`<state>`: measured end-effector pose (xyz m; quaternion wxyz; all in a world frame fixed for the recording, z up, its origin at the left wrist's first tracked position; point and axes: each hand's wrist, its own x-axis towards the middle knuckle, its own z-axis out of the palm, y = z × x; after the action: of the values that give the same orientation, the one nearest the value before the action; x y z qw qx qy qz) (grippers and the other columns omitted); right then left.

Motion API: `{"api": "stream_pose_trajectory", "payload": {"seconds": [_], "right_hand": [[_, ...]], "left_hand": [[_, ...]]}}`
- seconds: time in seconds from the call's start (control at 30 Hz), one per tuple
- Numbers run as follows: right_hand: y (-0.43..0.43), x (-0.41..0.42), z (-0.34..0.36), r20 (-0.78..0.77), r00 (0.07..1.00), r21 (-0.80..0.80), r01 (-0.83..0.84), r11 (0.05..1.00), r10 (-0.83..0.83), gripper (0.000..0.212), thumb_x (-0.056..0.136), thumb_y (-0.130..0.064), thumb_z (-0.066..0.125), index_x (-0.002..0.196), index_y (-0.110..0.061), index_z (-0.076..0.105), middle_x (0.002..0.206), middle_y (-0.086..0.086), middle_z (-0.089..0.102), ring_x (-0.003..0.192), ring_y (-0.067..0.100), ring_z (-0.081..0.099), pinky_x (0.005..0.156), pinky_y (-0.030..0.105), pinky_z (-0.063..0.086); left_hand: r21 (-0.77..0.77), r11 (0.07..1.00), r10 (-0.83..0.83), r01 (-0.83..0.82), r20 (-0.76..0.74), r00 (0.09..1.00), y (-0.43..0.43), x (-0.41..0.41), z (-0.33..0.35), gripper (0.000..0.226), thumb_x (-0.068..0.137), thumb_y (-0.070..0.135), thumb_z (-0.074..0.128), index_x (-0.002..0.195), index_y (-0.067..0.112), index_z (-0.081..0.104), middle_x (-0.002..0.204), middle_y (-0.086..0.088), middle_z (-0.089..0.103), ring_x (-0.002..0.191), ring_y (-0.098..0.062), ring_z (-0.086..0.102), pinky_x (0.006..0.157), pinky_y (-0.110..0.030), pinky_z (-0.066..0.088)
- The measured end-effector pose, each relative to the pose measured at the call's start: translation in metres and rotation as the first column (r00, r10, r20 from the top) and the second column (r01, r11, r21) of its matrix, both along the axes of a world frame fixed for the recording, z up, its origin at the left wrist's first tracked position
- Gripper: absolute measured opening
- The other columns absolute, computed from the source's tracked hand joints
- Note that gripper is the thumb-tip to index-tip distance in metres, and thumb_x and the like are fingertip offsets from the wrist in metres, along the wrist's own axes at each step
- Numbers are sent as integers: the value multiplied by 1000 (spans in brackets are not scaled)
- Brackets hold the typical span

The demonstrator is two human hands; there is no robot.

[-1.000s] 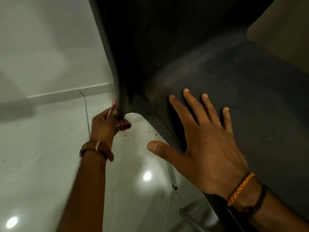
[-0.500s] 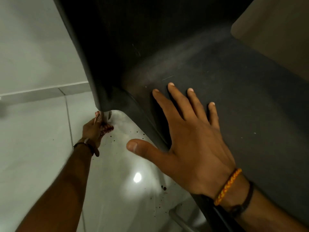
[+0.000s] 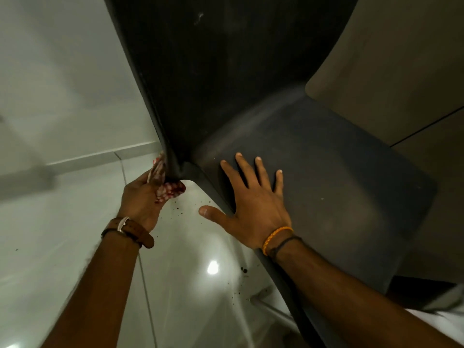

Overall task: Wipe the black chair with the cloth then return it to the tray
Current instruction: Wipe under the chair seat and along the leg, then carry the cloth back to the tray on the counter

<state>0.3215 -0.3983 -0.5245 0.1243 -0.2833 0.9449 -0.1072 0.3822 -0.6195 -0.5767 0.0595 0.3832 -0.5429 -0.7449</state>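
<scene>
Black chair (image 3: 251, 79): moulded, matt, dusty on the seat, standing on a pale tiled floor (image 3: 62, 222) speckled with small dark spots. Cloth (image 3: 167, 190): red-and-white patterned, bunched, pressed against the chair's outer left edge where backrest meets seat. Left hand (image 3: 143, 199): closed around the cloth, fingers wrapped behind the edge; brown strap watch (image 3: 130, 229) at the wrist. Right hand (image 3: 253, 199): empty, fingers spread wide and flat on the seat near its left edge, thumb hanging off over the floor; orange braided band (image 3: 275, 237) and a dark cord at the wrist. Tray: not in view. Step in hand, by my judgement: wiping, with the side rim being worked while the right hand steadies the chair. Dust streaks across the seat suggest much surface remains. Next move likely calls for running the cloth along the rim, then onto the seat, keeping pressure even and the bracing hand clear of the cloth's path.
</scene>
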Motion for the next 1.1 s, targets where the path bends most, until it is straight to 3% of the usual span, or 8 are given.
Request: {"api": "stream_pose_trajectory", "payload": {"seconds": [0.27, 0.47, 0.6, 0.73, 0.8, 0.93, 1.03, 1.1], "right_hand": [[3, -2, 7, 105, 994, 49, -37, 998, 32, 104, 84, -96, 27, 166, -36, 3, 178, -1, -7, 161, 35, -13, 121, 71, -14], [18, -20, 82, 158, 986, -2, 51, 999, -50, 107, 80, -97, 21, 166, -36, -1, 177, -3, -12, 161, 34, -10, 123, 69, -3], [34, -30, 163, 51, 998, -19, 46, 999, -45, 108, 81, -99, 17, 166, -36, -3, 175, -5, -22, 161, 33, -11, 123, 68, -2], [60, -48, 248, -89, 993, -52, 72, 996, -76, 103, 83, -98, 14, 166, -39, -2, 173, -6, -27, 161, 33, -11, 122, 69, -1], [78, -59, 293, -167, 982, -43, 83, 996, -89, 100, 86, -96, 18, 166, -39, -1, 174, -4, -26, 161, 34, -11, 122, 69, 1], [120, -85, 376, -290, 950, -26, 114, 993, -117, 97, 90, -94, 18, 167, -38, 0, 174, -2, -25, 160, 35, -18, 123, 70, -4], [161, -104, 436, -345, 915, -41, 206, 978, -207, 97, 89, -94, 13, 167, -37, 0, 173, 0, -25, 158, 34, -22, 121, 68, -11], [191, -114, 467, -369, 890, -31, 279, 960, -270, 97, 89, -94, 8, 167, -37, -3, 173, 2, -26, 158, 35, -24, 122, 69, -12]], "left_hand": [[58, 998, 16, -19, 57, 998, -20, 22, 47, 44, 105, 16, 59, 148, 7, 60, 135, -23, 71, 124, -46, 67, 115, -58, 49], [-299, 953, -7, 56, 165, 986, -46, 32, 149, 45, 98, 12, 71, 142, 4, 64, 121, -17, 75, 113, -41, 73, 110, -55, 54], [-635, 769, 47, 78, 178, 983, -43, 26, 234, 39, 100, 17, 69, 138, 10, 68, 116, -17, 77, 98, -31, 72, 102, -47, 57], [-811, 585, 9, 13, 23, 1000, -26, 4, 332, 43, 101, 13, 67, 144, 13, 65, 141, -14, 71, 123, -36, 70, 110, -52, 54], [-906, 423, -6, -30, -36, 999, -18, -8, 382, 48, 100, 6, 66, 148, 8, 61, 151, -15, 63, 138, -36, 61, 118, -53, 47], [-971, 177, -17, -163, -168, 986, 0, -36, 472, 48, 95, -2, 69, 143, 4, 65, 154, -21, 58, 144, -41, 54, 116, -55, 47], [-967, 130, -108, -219, -234, 966, 36, -73, 533, 48, 92, -2, 73, 139, 6, 69, 152, -22, 60, 134, -45, 62, 105, -58, 56], [-971, 85, -244, -226, -240, 940, 72, -101, 566, 50, 93, -1, 71, 142, 7, 67, 154, -18, 59, 139, -40, 60, 108, -55, 55]]}}
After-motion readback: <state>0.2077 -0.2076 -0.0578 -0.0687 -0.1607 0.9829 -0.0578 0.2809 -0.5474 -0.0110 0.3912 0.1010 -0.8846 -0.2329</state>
